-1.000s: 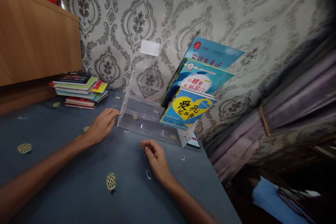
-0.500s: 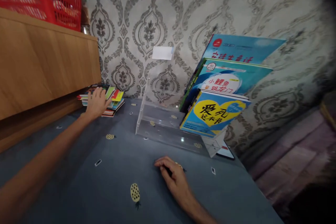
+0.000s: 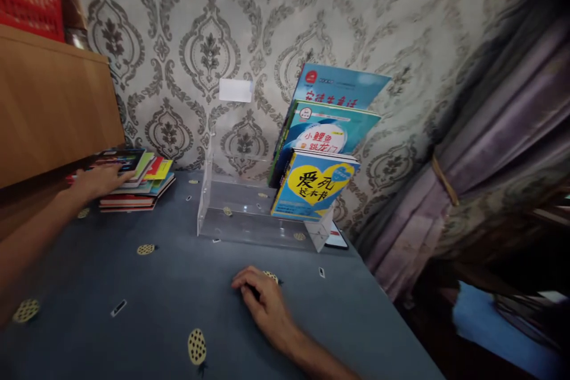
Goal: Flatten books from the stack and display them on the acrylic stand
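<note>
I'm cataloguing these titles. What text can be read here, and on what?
"小鲤鱼跳龙门": middle book in the clear stand.
"安徒生童话", lower edge hidden: rear book.
"爱", rest blurred: front book, on its yellow heart.
Nothing readable: white label.
Too blurred: stacked books under the left hand.

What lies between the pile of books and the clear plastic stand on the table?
Only bare blue tablecloth with small printed spots, as the head view shows. The pile of books, under the left hand, stands apart from the clear stand.
</note>
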Demonstrator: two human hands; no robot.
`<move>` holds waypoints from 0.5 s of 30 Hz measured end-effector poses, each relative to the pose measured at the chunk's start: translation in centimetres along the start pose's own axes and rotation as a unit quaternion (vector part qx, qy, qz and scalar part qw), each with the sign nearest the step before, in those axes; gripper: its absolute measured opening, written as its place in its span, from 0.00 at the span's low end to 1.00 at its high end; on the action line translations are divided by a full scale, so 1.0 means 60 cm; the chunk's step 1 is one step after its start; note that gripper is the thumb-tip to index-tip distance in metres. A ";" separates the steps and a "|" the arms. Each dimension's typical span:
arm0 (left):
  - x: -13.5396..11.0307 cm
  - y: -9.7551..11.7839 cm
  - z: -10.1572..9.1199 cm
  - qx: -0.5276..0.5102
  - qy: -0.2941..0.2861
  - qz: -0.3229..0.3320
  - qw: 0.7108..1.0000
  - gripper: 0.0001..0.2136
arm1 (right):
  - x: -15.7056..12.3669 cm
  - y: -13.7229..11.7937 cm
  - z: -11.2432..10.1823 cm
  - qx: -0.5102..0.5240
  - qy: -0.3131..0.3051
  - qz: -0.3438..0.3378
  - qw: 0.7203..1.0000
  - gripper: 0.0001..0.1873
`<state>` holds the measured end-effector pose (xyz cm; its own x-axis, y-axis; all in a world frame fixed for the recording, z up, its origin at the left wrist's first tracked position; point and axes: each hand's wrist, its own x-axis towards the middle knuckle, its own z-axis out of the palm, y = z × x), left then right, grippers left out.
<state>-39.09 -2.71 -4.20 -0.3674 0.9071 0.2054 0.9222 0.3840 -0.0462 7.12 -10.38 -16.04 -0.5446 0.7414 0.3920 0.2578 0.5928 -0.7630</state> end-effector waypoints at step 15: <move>-0.047 -0.012 0.039 0.088 0.151 0.134 0.976 0.22 | 0.000 -0.001 0.001 -0.012 0.007 0.002 1.000 0.14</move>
<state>-38.98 -5.14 -7.03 -0.0397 0.8973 0.4397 0.9357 0.1877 -0.2986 7.05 -10.44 -16.00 -0.5321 0.7477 0.3973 0.2786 0.5977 -0.7517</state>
